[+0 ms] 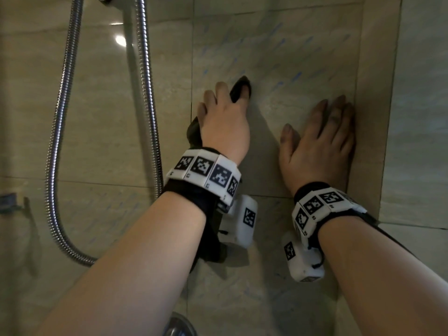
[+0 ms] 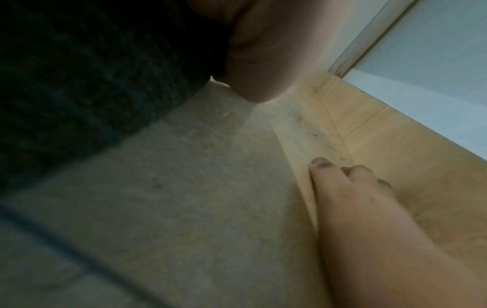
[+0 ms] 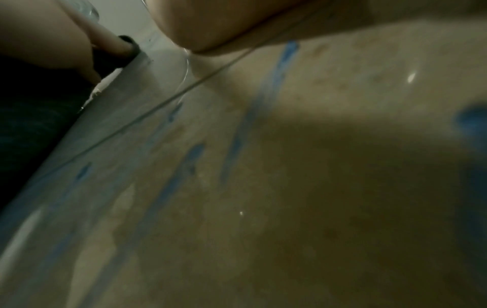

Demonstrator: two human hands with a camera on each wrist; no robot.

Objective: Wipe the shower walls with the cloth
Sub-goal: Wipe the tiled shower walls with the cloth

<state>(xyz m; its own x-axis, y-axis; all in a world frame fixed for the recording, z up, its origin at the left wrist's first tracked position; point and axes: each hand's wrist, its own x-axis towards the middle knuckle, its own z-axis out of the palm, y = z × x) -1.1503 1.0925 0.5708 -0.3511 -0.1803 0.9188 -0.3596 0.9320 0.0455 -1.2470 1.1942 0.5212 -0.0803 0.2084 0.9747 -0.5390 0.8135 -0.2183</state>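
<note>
Left hand [image 1: 224, 122] gripping dark cloth [image 1: 240, 89] beside shower hose [image 1: 148, 93]; right hand [image 1: 320, 141] bracing flat-fingered, likely slipping (blue streaks [image 1: 295, 77] looking wet).

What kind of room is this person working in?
Most likely a tiled shower stall in a bathroom. A ribbed metal shower hose hangs down the beige tiled wall, and blue streaks, perhaps cleaner, mark the tiles.

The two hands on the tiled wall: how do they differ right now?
The left hand grips a dark cloth against the shower wall, fingers curled; the right hand lies flat on the tile, fingers straight, holding nothing. The right hand's fingertips look smudged dark. Both wear marker-covered wristbands.
</note>
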